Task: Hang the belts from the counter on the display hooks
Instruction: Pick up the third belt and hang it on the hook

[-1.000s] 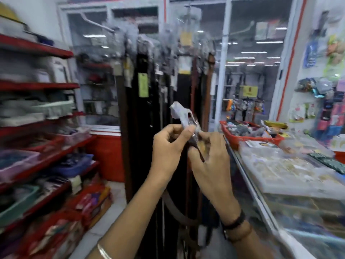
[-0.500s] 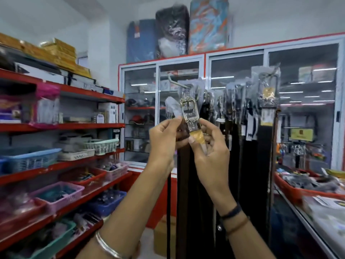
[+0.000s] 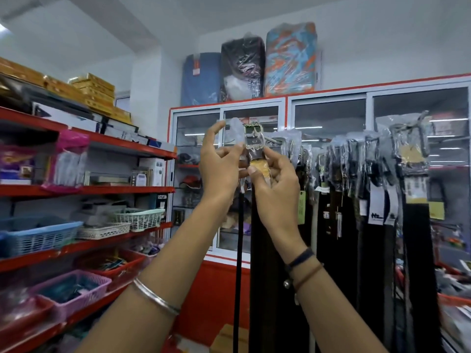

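Both of my hands hold one dark belt (image 3: 257,225) up at its top end. Its silver buckle (image 3: 252,137), wrapped in clear plastic, is at head height, right at the tip of a metal display hook (image 3: 272,140). My left hand (image 3: 220,164) pinches the plastic wrap beside the buckle. My right hand (image 3: 276,179) grips the strap just below the buckle, over a yellow tag. The strap hangs straight down between my forearms. Several other belts (image 3: 362,194) in plastic sleeves hang in a row along the rack to the right.
Red shelves (image 3: 102,191) with baskets and boxes line the left side. A glass-door cabinet (image 3: 328,118) with a red frame stands behind the rack, with wrapped bundles (image 3: 290,59) on top. A counter corner (image 3: 456,299) with goods shows at the lower right.
My hands have raised the belt's buckle from chest height up to the hook's tip. My view has tilted upward, so the counter has dropped toward the lower right corner.
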